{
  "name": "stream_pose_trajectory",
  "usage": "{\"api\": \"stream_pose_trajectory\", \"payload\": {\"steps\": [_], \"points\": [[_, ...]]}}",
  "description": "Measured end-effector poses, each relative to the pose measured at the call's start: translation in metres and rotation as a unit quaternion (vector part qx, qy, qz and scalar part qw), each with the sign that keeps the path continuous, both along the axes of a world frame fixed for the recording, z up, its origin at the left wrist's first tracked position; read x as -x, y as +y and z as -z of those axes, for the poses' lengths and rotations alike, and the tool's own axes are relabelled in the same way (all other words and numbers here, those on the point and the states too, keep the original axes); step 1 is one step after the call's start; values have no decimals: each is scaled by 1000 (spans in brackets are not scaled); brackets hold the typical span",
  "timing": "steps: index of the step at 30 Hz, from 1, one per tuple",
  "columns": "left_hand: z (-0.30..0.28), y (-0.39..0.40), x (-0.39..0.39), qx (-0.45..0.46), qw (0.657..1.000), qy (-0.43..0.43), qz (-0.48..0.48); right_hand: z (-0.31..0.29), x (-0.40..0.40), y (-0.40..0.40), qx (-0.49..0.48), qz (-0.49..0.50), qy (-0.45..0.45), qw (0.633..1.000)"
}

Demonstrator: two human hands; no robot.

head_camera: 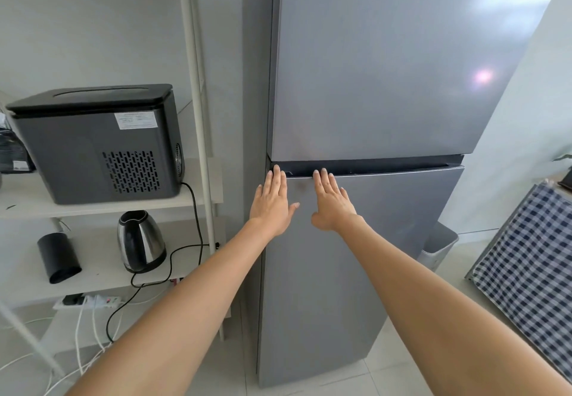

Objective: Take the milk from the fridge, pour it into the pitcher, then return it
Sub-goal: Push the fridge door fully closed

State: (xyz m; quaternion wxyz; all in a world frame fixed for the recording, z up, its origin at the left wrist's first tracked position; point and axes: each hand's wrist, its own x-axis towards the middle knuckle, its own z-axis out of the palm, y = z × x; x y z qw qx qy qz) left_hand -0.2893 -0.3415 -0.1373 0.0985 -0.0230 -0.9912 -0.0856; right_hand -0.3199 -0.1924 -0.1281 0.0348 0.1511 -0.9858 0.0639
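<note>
Head view.

Fridge [371,86]: grey, two doors, both shut. The upper door ends at a dark recessed handle slot [371,169] running along the top edge of the lower door [356,272].

Left hand [272,200]: open, fingers spread flat, fingertips at the slot near the door's left corner. Gripping nothing.

Right hand [332,203]: open, palm towards the lower door, fingertips at the slot just beside the left hand. Gripping nothing.

Milk: not in view; judged to be behind the closed doors. Pitcher: not in view.

Shelf rack [198,117], left of the fridge: dark grey vented appliance [99,145] on the upper shelf; steel kettle [140,242] and a black cylinder [58,258] on the shelf below, the kettle near the right edge; power strip [89,301] and loose cables lower down.

Right of the fridge: a pale bin [438,247] and a checked cloth [532,259] over some furniture.

Stage, as judged: opening the lower door, not yet begun.

Risks, as judged:
- Fingertips lie shallow in the slot, so a pull could slip off the edge.
- Which side the door hinges on cannot be told; pulling at the hinge side would not open it.
- If the door swings left, it may strike the rack post standing just beside the fridge.
</note>
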Motion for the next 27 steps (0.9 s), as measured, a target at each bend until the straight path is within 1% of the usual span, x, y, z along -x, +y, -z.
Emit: {"api": "stream_pose_trajectory", "payload": {"steps": [7, 16, 22, 25, 27], "points": [[1, 0, 0, 9, 1000, -5, 2, -3, 1, 2, -6, 1, -10, 1000], [-17, -2, -6, 48, 997, -54, 10, -14, -11, 10, -16, 14, -39, 999], [-36, 12, -12, 74, 993, -88, -1, -16, -39, 71, -15, 76, -39, 996], [-43, 37, -18, 87, 991, -98, 3, -17, -62, 117, -21, 120, -45, 992], [-45, 65, -25, 93, 991, -97, 25, -19, -81, 149, -18, 144, -46, 988]]}}
